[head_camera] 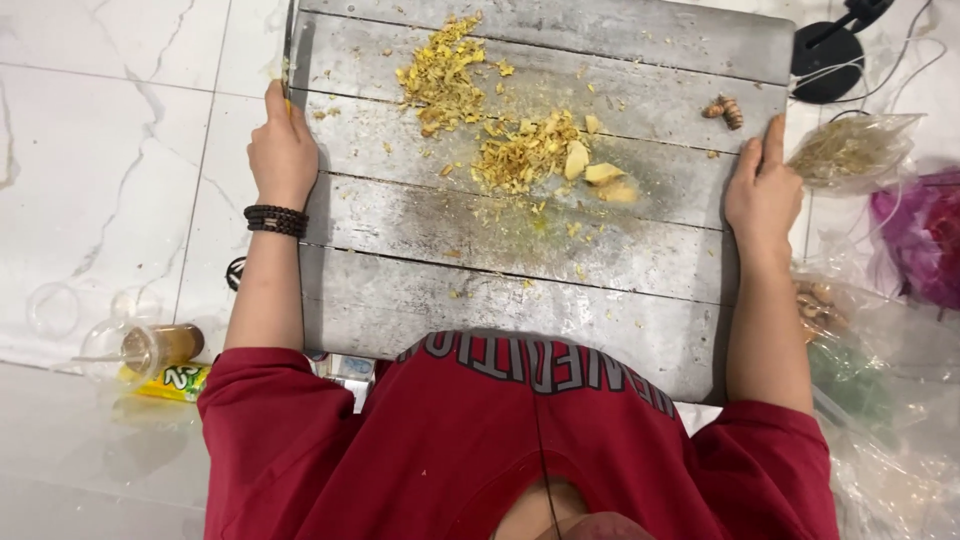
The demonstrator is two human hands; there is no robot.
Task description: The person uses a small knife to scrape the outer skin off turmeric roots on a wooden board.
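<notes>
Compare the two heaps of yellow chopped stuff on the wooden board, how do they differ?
The far heap is finely chopped and spread loose; the near heap is tighter, with big uncut chunks at its right side. The far heap lies nearer the left hand. Both are yellow, on the grey board.

Grey wooden board point(520, 250) of weathered planks, lying flat on the floor, gripped at both side edges, yellow chopped root scraps point(500, 120) scattered over the far half
</notes>
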